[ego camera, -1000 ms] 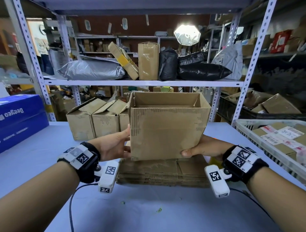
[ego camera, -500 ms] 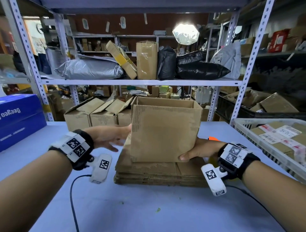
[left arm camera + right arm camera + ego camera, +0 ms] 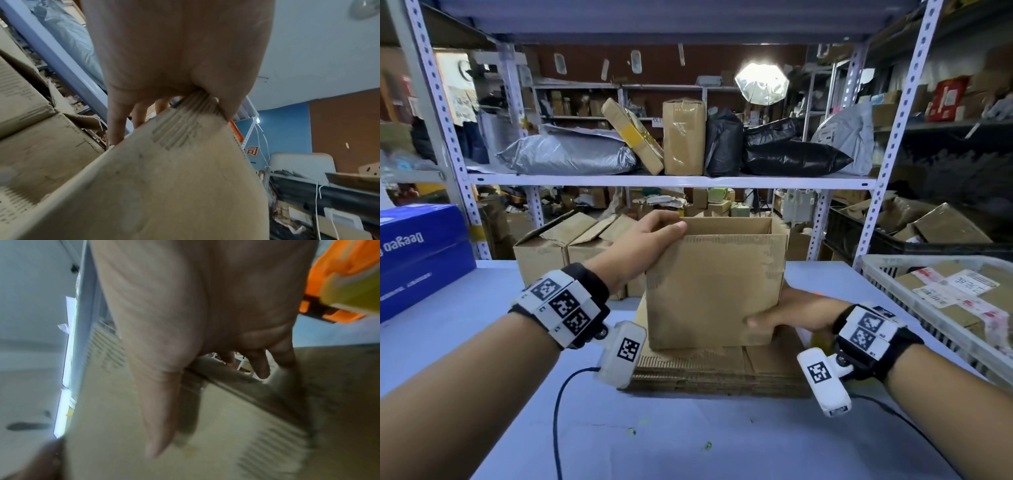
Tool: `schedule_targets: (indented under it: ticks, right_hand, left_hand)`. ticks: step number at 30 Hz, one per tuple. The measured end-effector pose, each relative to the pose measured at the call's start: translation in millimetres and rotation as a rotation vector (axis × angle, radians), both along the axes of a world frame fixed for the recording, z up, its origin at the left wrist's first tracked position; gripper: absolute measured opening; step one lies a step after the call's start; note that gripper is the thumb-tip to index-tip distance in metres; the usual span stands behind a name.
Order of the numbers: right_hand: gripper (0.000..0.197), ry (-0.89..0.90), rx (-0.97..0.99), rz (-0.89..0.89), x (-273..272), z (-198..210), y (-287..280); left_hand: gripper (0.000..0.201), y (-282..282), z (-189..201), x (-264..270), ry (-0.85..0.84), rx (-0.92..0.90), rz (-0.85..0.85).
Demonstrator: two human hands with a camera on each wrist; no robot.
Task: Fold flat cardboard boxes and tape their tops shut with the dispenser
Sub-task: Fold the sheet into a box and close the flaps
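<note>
Two hands hold one box [image 3: 714, 284] between them. Your left hand [image 3: 645, 240] pinches the near top corner, thumb on the outer face and fingers [image 3: 116, 120] hooked over the rim. Your right hand [image 3: 787, 313] clamps the opposite lower corner, thumb across the front panel and fingers tucked beneath. The box stands squared up and open at the top, lifted just above the stack of flat cartons [image 3: 719, 370] that lies directly under your grip on the tabletop [image 3: 688, 438].

Judging by that, you are in the forming step: the walls are up, the top is not yet closed or taped. Next you would need to set the box down, fold the top flaps inward and free a hand for the dispenser.

From the head view, the dispenser is nearly hidden behind your right wrist; only the right wrist camera shows an orange dispenser [image 3: 339, 280] lying just beyond that hand. The left wrist camera shows how your thumb creases the cardboard edge, and the folded boxes [image 3: 37, 129] just left of your grip. Whether the bottom is sealed, no view shows.
</note>
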State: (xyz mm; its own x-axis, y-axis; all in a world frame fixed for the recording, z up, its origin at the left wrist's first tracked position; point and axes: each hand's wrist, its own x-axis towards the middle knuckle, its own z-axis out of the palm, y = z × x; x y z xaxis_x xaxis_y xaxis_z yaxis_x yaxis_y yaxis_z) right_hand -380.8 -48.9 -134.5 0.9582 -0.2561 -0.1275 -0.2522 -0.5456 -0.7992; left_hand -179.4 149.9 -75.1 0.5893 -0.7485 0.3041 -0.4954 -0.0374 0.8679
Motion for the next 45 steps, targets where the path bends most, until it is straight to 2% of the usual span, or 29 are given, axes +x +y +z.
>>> schedule_targets:
  ticks: [2,4,6,8,10,14,16,17,20,22,25,27,29,31,33,34,38,40,41,42,43,44,45]
  right_hand:
    - [0.097,-0.234,0.152,-0.096,-0.5,8.7,0.7]
    - [0.124,-0.424,0.223,-0.141,0.8,19.0,0.8]
    - [0.136,-0.538,0.231,-0.134,4.2,26.7,2.3]
    - [0.135,-0.560,0.165,-0.122,6.8,29.3,6.8]
    - [0.130,-0.558,0.095,-0.131,7.7,24.1,7.1]
    - [0.130,-0.542,0.033,-0.126,8.1,17.4,9.3]
    - [0.131,-0.507,-0.052,-0.113,11.2,16.1,9.9]
    - [0.129,-0.492,-0.081,-0.118,12.2,15.9,10.1]
    - [0.120,-0.473,-0.017,-0.134,13.8,15.7,9.6]
    - [0.128,-0.478,0.048,-0.149,14.3,13.9,6.7]
    - [0.130,-0.458,0.053,-0.175,14.1,14.7,5.2]
    - [0.124,-0.449,0.093,-0.194,14.0,16.0,3.6]
    - [0.109,-0.461,0.155,-0.224,14.2,17.8,1.4]
    - [0.079,-0.483,0.138,-0.282,14.7,19.8,-1.8]
    - [0.051,-0.517,0.078,-0.345,16.4,21.4,-2.6]
    - [0.050,-0.542,0.066,-0.361,17.0,20.6,-3.5]
    - [0.071,-0.575,0.051,-0.383,16.9,17.2,-8.1]
    - [0.055,-0.529,-0.068,-0.381,18.3,18.3,-9.5]
    - [0.040,-0.502,-0.145,-0.376,19.2,19.2,-9.8]
    - [0.029,-0.479,-0.218,-0.366,20.0,19.6,-10.5]
    - [0.025,-0.463,-0.277,-0.357,20.3,19.7,-11.3]
    - [0.025,-0.449,-0.324,-0.349,20.1,20.0,-11.4]
    - [0.027,-0.438,-0.365,-0.345,19.6,20.7,-11.4]
  left_hand:
    - [0.024,0.4,-1.4,1.4,-0.003,-0.008,0.012]
    - [0.032,0.9,-0.1,0.7,0.013,-0.004,-0.008]
    - [0.047,1.2,1.5,-0.5,0.042,0.012,-0.028]
    - [0.064,0.8,1.3,-0.2,0.057,0.019,-0.014]
    - [0.069,2.9,-0.4,-2.0,0.008,0.022,0.041]
    - [0.056,4.6,-7.4,-5.1,0.030,-0.012,0.010]
    - [0.042,6.8,-9.5,-4.7,0.011,0.039,-0.022]
    - [0.042,8.6,-9.5,-4.6,0.006,0.063,-0.033]
    - [0.050,14.2,-10.4,-4.0,0.052,0.105,-0.087]
    - [0.058,16.6,-12.6,-4.5,0.073,0.128,-0.107]
    - [0.082,17.1,-18.9,-1.0,0.079,0.124,-0.095]
    - [0.079,16.8,-20.5,-0.8,0.077,0.108,-0.077]
    - [0.063,15.8,-21.6,-1.4,0.100,0.073,-0.059]
    - [0.049,13.4,-24.2,-2.1,0.096,0.043,-0.039]
    - [0.029,11.8,-28.6,-1.0,0.024,0.014,0.019]
    - [0.030,11.4,-30.0,0.3,-0.007,-0.006,0.028]
    - [0.079,8.0,-27.2,2.7,-0.163,-0.041,0.018]
    - [0.088,6.1,-23.0,3.5,-0.248,0.017,0.060]
    - [0.078,5.2,-21.3,3.8,-0.294,0.059,0.065]
    - [0.060,4.7,-19.7,3.3,-0.343,0.115,0.052]
    - [0.040,4.2,-17.9,2.7,-0.401,0.181,0.036]
    - [0.027,3.4,-16.2,2.1,-0.476,0.238,0.035]
    - [0.025,1.9,-14.0,1.1,-0.561,0.284,0.048]
